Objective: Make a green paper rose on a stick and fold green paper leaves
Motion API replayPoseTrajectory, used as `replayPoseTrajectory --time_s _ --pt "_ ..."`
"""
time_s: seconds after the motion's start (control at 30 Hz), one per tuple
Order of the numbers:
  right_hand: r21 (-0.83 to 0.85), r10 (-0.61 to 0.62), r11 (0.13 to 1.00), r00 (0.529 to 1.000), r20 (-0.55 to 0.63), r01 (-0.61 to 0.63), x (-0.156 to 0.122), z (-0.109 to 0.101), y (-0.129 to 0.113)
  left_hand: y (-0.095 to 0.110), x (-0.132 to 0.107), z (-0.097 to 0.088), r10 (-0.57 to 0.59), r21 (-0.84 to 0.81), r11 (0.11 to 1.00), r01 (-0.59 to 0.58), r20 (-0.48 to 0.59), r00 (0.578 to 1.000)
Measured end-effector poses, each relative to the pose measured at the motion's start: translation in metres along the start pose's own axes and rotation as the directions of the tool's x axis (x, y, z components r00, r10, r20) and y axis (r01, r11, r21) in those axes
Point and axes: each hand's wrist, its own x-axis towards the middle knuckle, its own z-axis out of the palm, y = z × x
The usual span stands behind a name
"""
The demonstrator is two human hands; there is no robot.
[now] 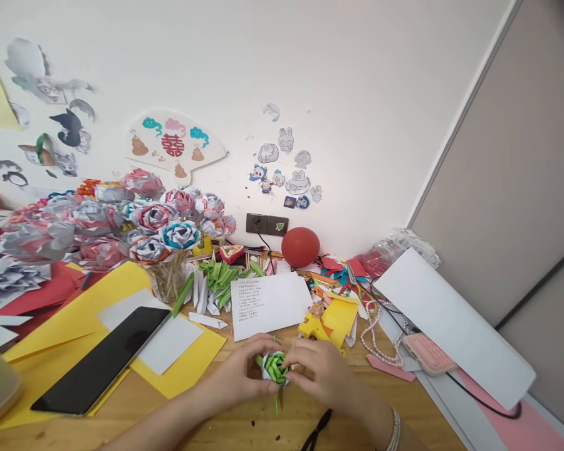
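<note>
A small green and white folded-paper flower (275, 368) is between my two hands above the front of the wooden table. My left hand (244, 369) curves around its left side, thumb below and fingers above, gripping it. From the right, my right hand (317, 369) has its fingers bent in a pinch at the flower's right edge, touching the green petals. Thin green strips stick out above and below the flower. Just behind my right hand lies a yellow glue gun (314, 326). A handwritten white sheet (271, 304) lies beyond both hands.
Many paper roses (155, 216) crowd the back left. A black tablet (103, 360) rests on yellow paper (183, 369). Behind the sheet are green folded pieces (219, 275) and a red balloon (301, 247). A white laptop-like panel (455, 329), bead string (369, 338) and pink keypad (430, 352) lie right.
</note>
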Motion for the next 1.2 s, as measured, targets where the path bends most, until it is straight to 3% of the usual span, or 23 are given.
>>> replayPoseTrajectory --time_s 0.27,0.57,0.7,0.87,1.03,1.2 --pt "-0.001 -0.073 0.997 0.994 -0.082 0.073 -0.003 0.004 0.002 0.002 0.000 0.000 -0.044 0.007 0.999 0.045 -0.055 0.997" --pt "0.000 -0.048 0.999 0.991 -0.123 0.048 -0.003 0.006 0.003 0.002 0.002 -0.003 -0.011 0.017 1.000 0.013 -0.089 0.996" --pt "-0.152 -0.128 0.982 0.989 -0.073 0.116 -0.003 0.004 0.000 0.008 0.001 -0.002 -0.029 0.020 0.999 0.031 -0.091 0.995" --pt "-0.407 -0.268 0.879 0.963 0.007 0.247 -0.004 0.001 -0.001 0.018 0.001 0.000 -0.097 0.031 0.994 0.101 -0.112 0.989" --pt "-0.343 -0.232 0.917 0.972 -0.043 0.204 -0.006 0.003 0.001 0.027 0.000 0.002 -0.091 0.088 0.991 0.104 -0.143 0.986" --pt "-0.299 -0.246 0.930 0.966 -0.075 0.213 -0.007 0.008 -0.004 0.028 -0.002 0.003 -0.003 0.130 0.991 0.023 -0.158 0.987"
